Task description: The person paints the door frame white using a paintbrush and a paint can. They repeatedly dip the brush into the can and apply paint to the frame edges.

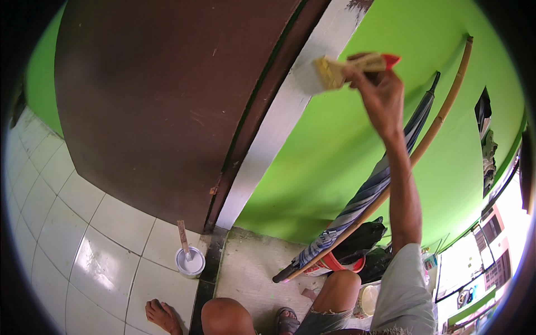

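Observation:
Raised at the upper middle, my right hand (381,92) grips the wooden handle of a flat paintbrush (329,73) with a red end. Its bristles meet the pale painted strip of the door frame (279,117), beside the brown door (167,84). Down on the white floor tiles, my left hand (161,316) rests with fingers apart and nothing in them. Ahead of that hand stands a small can of white paint (190,262). A wooden stir stick (183,237) leans inside the can.
Against the green wall (290,184) lean a folded umbrella (363,204) and a bamboo pole (430,148), passing behind my right forearm. A red and white bucket (334,261) with black plastic (363,240) sits below. A dark threshold strip (212,268) divides tiles from rough floor.

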Tool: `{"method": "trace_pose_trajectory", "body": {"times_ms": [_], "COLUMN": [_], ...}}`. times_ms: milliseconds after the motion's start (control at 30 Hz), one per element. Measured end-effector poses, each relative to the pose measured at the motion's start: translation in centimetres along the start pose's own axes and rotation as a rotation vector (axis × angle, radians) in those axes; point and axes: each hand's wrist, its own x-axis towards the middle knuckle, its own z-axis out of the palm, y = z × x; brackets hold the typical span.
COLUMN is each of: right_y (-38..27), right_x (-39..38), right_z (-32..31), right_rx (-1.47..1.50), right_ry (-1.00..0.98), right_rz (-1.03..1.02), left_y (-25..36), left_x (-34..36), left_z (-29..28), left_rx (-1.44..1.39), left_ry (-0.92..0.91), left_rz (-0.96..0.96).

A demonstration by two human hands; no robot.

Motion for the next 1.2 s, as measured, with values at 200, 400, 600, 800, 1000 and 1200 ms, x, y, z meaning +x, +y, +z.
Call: {"method": "trace_pose_trajectory", "body": {"times_ms": [200, 400, 600, 800, 1000, 1200], "right_y": [-1.3, -2.3, -1.0, -1.6, -2.4, 0.2], "right_x": [11.3, 14.3, 4.8, -4.6, -0.4, 12.0], "right_z": [-6.4, -8.0, -1.9, 3.0, 1.3, -5.3], "right_rx": [-0.268, -0.62, -0.843, -0.635, -0.238, -0.206], "right_ry": [0.235, 0.363, 0.12, -0.227, -0.175, 0.063], "right_rz": [-0.298, -0.653, -1.08, -0.971, -0.574, -0.536], "left_y": [0.1, -0.7, 0.0, -0.9, -0.8, 1.2], "left_x": [-0.2, -0.4, -0.3, -0.4, -0.2, 0.1], "left_z": [-0.1, 1.3, 0.8, 1.1, 1.0, -0.9], "left_rx": [0.015, 0.01, -0.01, 0.032, 0.027, 0.0], "left_ry": [-0.007, -0.008, -0.039, 0.019, -0.021, 0.025], "left_rz": [0.009, 0.019, 0.005, 0.013, -0.014, 0.052]}}
